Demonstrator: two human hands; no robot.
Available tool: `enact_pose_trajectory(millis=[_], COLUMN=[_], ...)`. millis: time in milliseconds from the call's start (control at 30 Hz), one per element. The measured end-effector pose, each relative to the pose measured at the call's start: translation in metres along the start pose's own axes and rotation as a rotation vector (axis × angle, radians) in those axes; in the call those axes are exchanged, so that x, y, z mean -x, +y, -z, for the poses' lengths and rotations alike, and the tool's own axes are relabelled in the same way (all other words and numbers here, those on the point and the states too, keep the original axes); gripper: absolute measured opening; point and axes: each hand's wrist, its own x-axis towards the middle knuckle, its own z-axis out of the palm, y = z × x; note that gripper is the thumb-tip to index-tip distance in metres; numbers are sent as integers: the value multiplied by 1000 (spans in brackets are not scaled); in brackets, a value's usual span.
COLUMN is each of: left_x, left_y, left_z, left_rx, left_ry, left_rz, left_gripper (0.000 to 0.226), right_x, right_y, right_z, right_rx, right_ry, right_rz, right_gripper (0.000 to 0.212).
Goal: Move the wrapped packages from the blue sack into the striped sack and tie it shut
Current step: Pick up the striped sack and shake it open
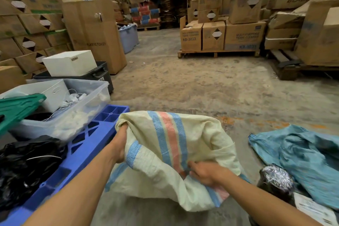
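- Striped sack: at 6 o'clock, held up off the concrete floor, cream with blue and red stripes.
- My left hand: fingers buried in a bunched fold at the sack's 10 o'clock corner, gripping it.
- My right hand: pinching the sack's near edge on the stripes.
- Blue sack: on the floor at 4 o'clock, well apart from both hands.
- Wrapped package: silvery, just beside the blue sack.
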Motion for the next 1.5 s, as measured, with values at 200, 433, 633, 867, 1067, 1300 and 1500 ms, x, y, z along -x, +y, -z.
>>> enact_pose_trajectory(millis=[200, 433, 633, 867, 1067, 1300, 1500], left_x=[-24, -44, -46, -66, -73, -71, -90], left_y=[16, 27, -13, -41, -43, -43, -54], left_z=[6, 20, 61, 63, 67, 53, 39], left_rx=[204, -12, -845, -933, -849, -749, -585], left_ry=[268, -51, 56, -60, -62, -71, 128], left_rz=[-166, -11, 269, 394, 366, 388, 170], left_gripper=[58, 55, 104, 119, 138, 115, 93], right_x=[-13, -38, -73, -100, -109, -122, -126], right_y=[20, 30, 43, 10, 25, 22, -10], right_z=[13, 49, 63, 23, -9, -17, -52], right_rx=[232, -18, -651, -1132, -1111, -1023, -386], right_ry=[-380, -265, -149, 42, 380, 438, -86], right_rz=[-347, -400, -553, -416, -61, -250, -162], right_gripper=[46, 75, 81, 101, 117, 128, 43])
